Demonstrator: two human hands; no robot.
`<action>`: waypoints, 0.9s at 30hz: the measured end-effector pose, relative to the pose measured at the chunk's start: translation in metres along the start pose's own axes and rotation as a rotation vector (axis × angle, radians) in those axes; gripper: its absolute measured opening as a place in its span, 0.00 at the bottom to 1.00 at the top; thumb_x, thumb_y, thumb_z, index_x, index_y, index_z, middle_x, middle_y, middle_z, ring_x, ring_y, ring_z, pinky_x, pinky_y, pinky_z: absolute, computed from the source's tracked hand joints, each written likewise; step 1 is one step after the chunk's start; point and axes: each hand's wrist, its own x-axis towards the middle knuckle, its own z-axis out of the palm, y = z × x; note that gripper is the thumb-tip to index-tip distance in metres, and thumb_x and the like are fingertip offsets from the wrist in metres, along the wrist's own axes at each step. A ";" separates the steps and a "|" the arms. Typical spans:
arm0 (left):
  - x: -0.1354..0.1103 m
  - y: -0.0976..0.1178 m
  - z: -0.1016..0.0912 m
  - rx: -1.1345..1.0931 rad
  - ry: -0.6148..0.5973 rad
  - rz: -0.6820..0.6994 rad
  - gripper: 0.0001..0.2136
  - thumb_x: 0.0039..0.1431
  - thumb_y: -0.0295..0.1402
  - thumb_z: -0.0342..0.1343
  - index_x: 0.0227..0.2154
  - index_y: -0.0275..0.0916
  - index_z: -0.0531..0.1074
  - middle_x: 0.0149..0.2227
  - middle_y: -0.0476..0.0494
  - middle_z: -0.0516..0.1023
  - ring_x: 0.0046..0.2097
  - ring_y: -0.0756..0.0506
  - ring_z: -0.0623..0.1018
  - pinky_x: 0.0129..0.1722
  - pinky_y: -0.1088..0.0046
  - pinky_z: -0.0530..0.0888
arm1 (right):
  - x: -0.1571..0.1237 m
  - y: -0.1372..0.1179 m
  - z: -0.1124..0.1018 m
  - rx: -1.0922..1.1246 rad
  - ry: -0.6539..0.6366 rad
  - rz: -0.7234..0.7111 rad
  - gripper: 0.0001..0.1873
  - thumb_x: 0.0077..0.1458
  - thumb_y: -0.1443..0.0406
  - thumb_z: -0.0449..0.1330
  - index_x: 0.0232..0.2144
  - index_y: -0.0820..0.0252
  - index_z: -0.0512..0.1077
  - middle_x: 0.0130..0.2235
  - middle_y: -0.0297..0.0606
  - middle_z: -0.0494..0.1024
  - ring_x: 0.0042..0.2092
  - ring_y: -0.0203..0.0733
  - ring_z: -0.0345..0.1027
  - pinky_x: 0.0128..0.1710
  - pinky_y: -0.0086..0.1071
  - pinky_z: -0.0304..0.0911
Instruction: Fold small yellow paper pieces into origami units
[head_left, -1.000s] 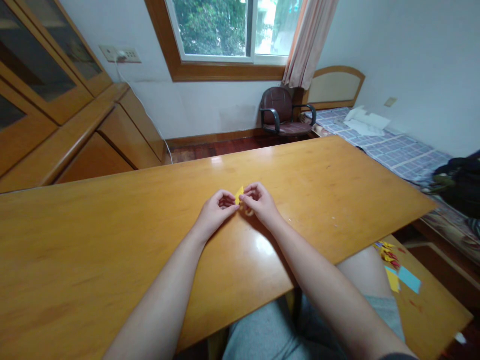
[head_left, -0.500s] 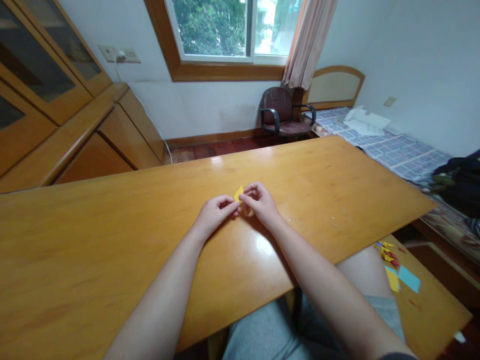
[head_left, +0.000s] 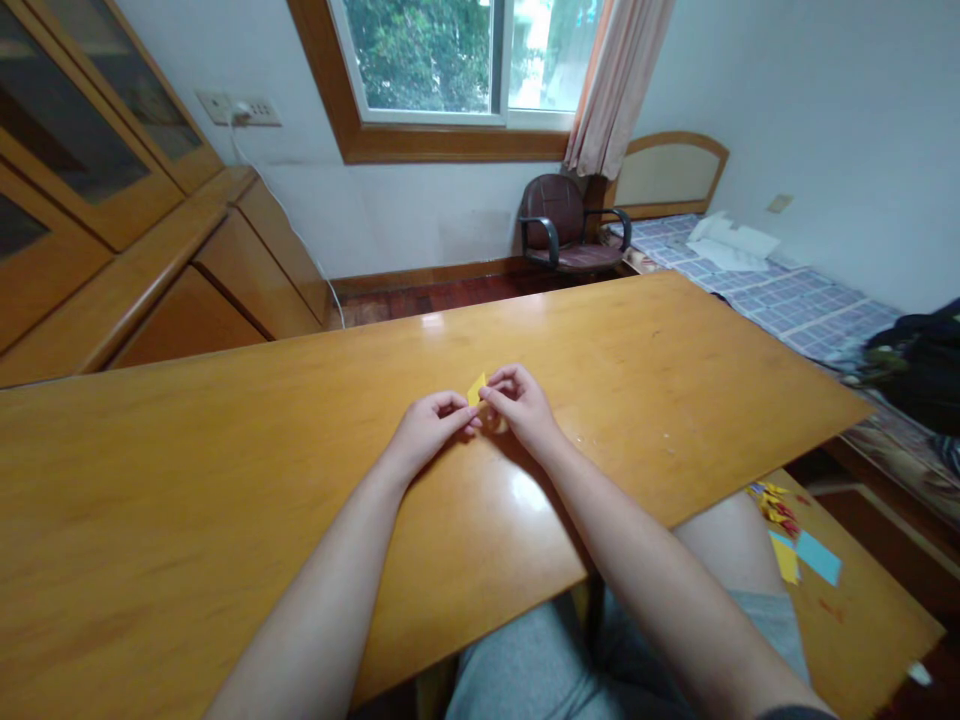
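Between my two hands is a small piece of folded yellow paper (head_left: 475, 389), held just above the wooden table (head_left: 225, 480). My left hand (head_left: 433, 430) pinches its lower left side between thumb and fingers. On the other side, the thumb and fingertips of my right hand (head_left: 519, 402) grip the right edge. Fingers cover much of the paper, so its full shape is hidden; a pointed top corner sticks up.
Lower right, a bench (head_left: 870, 630) bears several small folded yellow and red paper pieces (head_left: 778, 512), a blue sheet (head_left: 819, 558) and a yellow sheet (head_left: 785, 560). Beyond the table stand an armchair (head_left: 559, 215), a bed (head_left: 810, 300) and a cabinet (head_left: 217, 270).
The yellow paper's visible face looks slightly turned between my fingertips. Both hands stay in nearly the same place.
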 end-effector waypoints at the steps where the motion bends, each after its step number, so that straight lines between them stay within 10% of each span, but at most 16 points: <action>1: 0.000 0.000 0.000 -0.006 0.001 -0.001 0.19 0.47 0.49 0.67 0.27 0.36 0.75 0.28 0.43 0.81 0.28 0.48 0.78 0.33 0.71 0.73 | 0.000 0.000 0.000 0.004 0.002 0.000 0.18 0.47 0.58 0.68 0.34 0.57 0.65 0.25 0.25 0.74 0.22 0.31 0.67 0.24 0.26 0.60; 27: 0.000 -0.002 -0.003 -0.026 -0.009 0.007 0.16 0.49 0.45 0.65 0.26 0.36 0.73 0.28 0.42 0.81 0.28 0.47 0.78 0.33 0.71 0.74 | 0.003 -0.001 0.001 0.054 -0.022 0.013 0.25 0.43 0.60 0.71 0.39 0.55 0.63 0.25 0.24 0.74 0.24 0.31 0.65 0.27 0.27 0.59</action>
